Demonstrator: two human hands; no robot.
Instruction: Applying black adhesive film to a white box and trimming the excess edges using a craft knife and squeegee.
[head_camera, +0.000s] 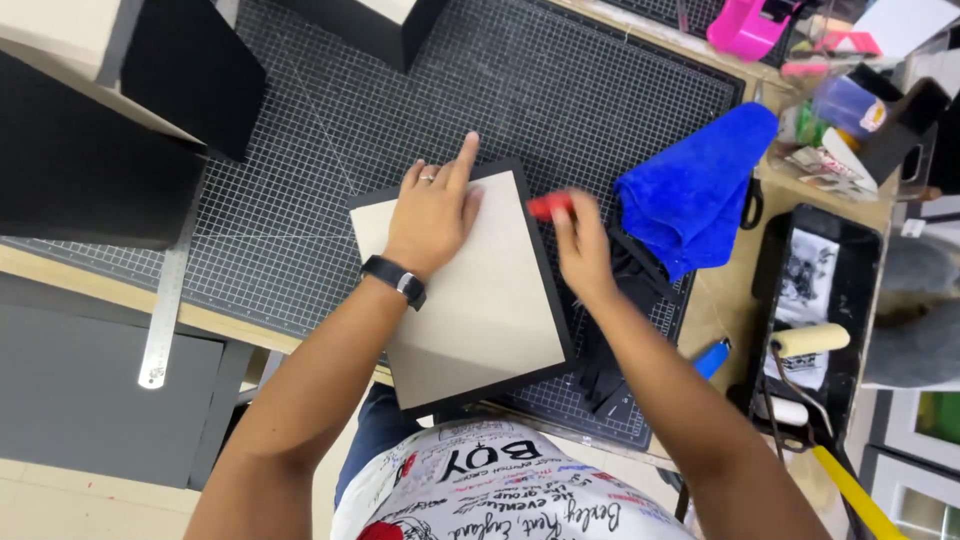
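Beige rectangular board (470, 300) with a black border lies tilted on the dark gridded cutting mat (330, 130), its near corner overhanging the table edge. Left hand (432, 215) presses flat on its upper part, fingers spread, forefinger pointing away. Right hand (582, 245) pinches a small red tool (548, 206) at the board's right edge, beside a crumpled blue cloth (695, 185).

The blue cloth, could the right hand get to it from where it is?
Probably yes. The right hand, holding a small red tool at the board's edge, sits just beside the blue cloth, with only black scraps lying flat between them.
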